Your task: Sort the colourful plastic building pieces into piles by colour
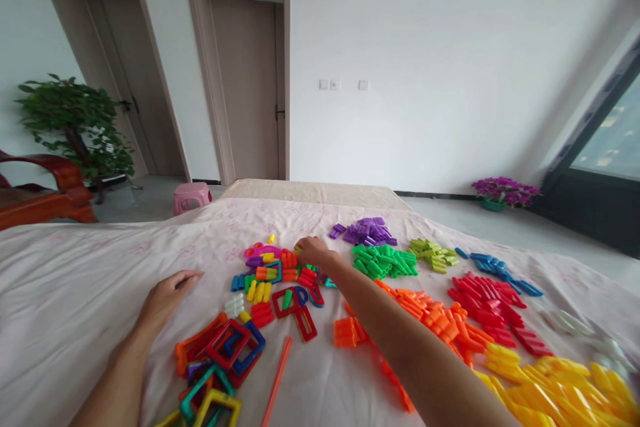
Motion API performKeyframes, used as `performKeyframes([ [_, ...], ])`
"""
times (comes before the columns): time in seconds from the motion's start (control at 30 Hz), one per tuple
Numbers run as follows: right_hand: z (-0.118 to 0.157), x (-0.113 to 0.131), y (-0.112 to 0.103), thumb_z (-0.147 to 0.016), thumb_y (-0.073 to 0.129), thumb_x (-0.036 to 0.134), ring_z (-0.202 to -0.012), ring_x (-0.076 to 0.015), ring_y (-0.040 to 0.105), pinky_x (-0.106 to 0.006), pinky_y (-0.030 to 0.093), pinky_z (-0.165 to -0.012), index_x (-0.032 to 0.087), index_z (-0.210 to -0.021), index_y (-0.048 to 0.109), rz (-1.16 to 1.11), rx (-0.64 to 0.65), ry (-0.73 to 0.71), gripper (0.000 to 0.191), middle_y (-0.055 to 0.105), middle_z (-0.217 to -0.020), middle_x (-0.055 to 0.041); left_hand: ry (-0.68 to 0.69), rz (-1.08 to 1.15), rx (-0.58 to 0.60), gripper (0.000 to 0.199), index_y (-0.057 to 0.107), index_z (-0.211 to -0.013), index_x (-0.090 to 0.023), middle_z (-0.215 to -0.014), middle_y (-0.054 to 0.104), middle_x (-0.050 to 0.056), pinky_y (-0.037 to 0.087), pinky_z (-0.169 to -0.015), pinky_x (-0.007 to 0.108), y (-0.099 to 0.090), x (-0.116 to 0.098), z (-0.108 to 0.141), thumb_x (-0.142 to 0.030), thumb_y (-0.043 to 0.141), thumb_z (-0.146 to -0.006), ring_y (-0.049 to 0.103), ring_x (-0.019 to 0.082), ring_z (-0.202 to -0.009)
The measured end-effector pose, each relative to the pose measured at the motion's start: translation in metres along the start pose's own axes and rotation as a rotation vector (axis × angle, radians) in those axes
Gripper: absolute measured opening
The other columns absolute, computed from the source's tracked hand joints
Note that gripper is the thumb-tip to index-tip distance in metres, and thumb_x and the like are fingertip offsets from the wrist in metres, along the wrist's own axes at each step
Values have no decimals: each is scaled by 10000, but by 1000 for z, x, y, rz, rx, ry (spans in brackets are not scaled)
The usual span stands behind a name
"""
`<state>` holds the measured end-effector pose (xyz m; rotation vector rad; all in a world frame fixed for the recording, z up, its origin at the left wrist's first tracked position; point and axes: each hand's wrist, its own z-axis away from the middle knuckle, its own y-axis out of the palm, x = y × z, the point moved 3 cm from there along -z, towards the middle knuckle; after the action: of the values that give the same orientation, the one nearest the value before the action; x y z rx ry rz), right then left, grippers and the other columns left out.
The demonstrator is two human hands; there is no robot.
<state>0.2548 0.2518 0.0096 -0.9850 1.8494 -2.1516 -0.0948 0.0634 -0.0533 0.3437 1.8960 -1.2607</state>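
**Hands at a mixed heap of plastic building pieces**

The left hand [167, 297] lay flat on the pink bedsheet [75, 293], fingers loosely spread, empty, just left of the rectangular frame pieces [227, 347]. The right hand [314, 251] reached far, to the mixed heap of tube pieces [270, 270] at centre; its fingers curled onto the heap, though whether they pinched one could not be told. Sorted green [385, 261], orange [440, 320] and yellow [565, 380] piles lay rightward. The tubes looked light, stiff and smooth, best pinched across the middle.

I'm seeing 2 wooden doors [245, 87] standing shut in the white wall [430, 80], daylight coming through a window [613, 133], a potted tree [75, 123] sitting left.
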Motion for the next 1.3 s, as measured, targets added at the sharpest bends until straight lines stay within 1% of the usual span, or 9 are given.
performKeyframes([
  [0.1, 6, 3, -2, -666, 692, 244, -915, -238, 635, -261, 461, -705, 180, -781, 677, -115, -41, -13, 132, 694, -835, -76, -25, -19, 12, 432, 705, -1033, -248, -1155, 705, 51, 428, -1020, 380, 0, 4, -2, -558, 526, -791, 600, 298, -1145],
  [0.2, 15, -1, -13, -728, 684, 251, -811, -177, 637, -215, 455, -629, 178, -799, 622, -285, -79, -22, 119, 671, -789, -33, -28, -14, 20, 433, 708, -1036, -246, -1155, 707, 62, 420, -1031, 384, 0, 8, -5, -553, 553, -774, 598, 316, -1141],
  [0.33, 38, -21, -39, -845, 587, 217, -657, -106, 637, -171, 475, -558, 174, -852, 548, -519, -52, -25, 59, 648, -730, -2, -11, 12, 12, 415, 721, -997, -242, -1121, 722, 58, 435, -1017, 363, 0, 8, -6, -543, 572, -753, 606, 327, -1124],
  [0.43, 61, -40, -56, -816, 622, 215, -593, -90, 621, -178, 499, -560, 175, -843, 529, -738, -5, 4, 105, 631, -698, 14, -11, 18, -4, 413, 727, -977, -239, -1086, 733, 55, 446, -1010, 385, 0, 7, -5, -542, 581, -737, 619, 338, -1098],
  [0.53, 79, -53, -61, -769, 659, 225, -543, -85, 590, -181, 479, -519, 176, -831, 526, -887, -2, 54, 154, 620, -691, 23, -33, 29, -22, 398, 727, -956, -246, -1072, 736, 43, 439, -1027, 410, 0, 3, -3, -543, 574, -739, 623, 336, -1096],
  [0.73, 82, -45, -37, -781, 596, 251, -505, -89, 527, -177, 389, -457, 191, -775, 511, -673, -106, 30, 104, 570, -631, 37, -22, 136, 17, 473, 695, -1031, -201, -1164, 699, 77, 407, -1067, 401, 2, -8, 4, -552, 622, -722, 590, 312, -1157],
  [0.97, 67, -30, -22, -730, 636, 314, -536, -101, 540, -177, 322, -463, 194, -723, 526, -370, -140, 25, 163, 543, -571, 51, -21, 94, 52, 462, 688, -1048, -212, -1165, 693, 73, 396, -1070, 398, 1, -2, 3, -552, 578, -757, 588, 289, -1162],
  [1.17, 63, -28, -19, -745, 567, 213, -476, -113, 575, -176, 367, -428, 198, -929, 545, -640, -55, 60, 186, 607, -626, 38, -19, 71, 52, 482, 682, -1068, -193, -1173, 695, 71, 388, -1069, 367, -1, -6, 4, -546, 578, -757, 590, 280, -1156],
  [1.3, 69, -46, -35, -784, 587, 254, -498, -85, 568, -152, 372, -425, 174, -888, 557, -727, -103, 61, 135, 625, -698, 10, -35, 20, 47, 447, 705, -1014, -242, -1123, 722, 12, 433, -1028, 353, -3, -6, 5, -561, 594, -721, 620, 266, -1115],
])
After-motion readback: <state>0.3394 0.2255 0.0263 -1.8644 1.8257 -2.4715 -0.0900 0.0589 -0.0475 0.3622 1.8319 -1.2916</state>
